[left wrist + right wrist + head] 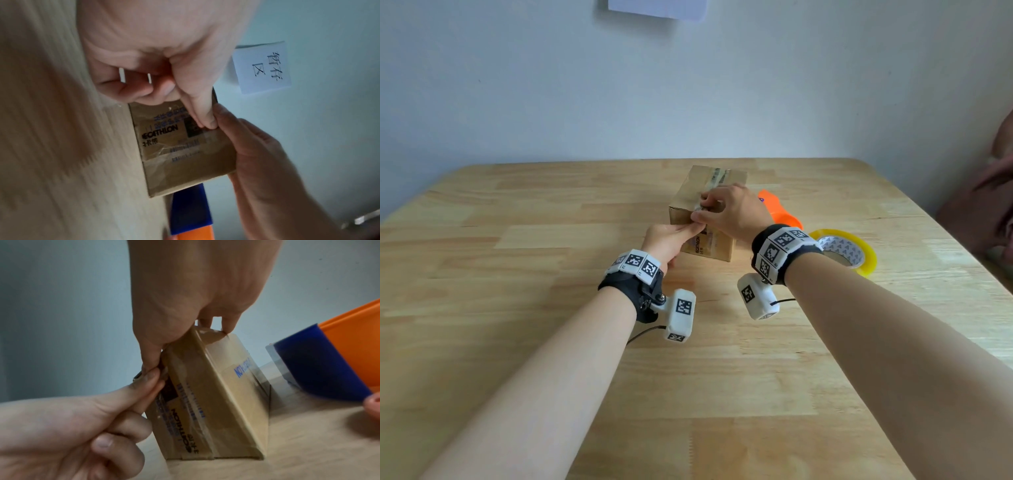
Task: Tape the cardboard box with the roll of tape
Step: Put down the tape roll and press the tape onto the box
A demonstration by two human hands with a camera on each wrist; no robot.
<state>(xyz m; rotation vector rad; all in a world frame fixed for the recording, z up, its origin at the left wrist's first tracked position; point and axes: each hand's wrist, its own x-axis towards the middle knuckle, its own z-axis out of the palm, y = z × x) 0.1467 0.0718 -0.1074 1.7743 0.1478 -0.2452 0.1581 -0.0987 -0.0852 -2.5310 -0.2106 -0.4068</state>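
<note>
A small brown cardboard box (688, 202) with clear tape (222, 340) along its top stands mid-table. My right hand (700, 207) reaches over it from the right. Its fingers curl onto the top and its thumb (151, 363) bears on the upper front edge. My left hand (693, 224) comes from the front. Index finger (202, 113) and thumb lie together and pinch a tape strip against that same edge, right under the right thumb; the other fingers are curled. The yellow roll of tape (849, 250) lies flat on the table behind my right wrist.
An orange and blue cutter (779, 212) lies just right of the box. The wooden table (517, 308) ends at a pale wall with a paper note (263, 68). Another person's hand (996, 178) shows at the right edge.
</note>
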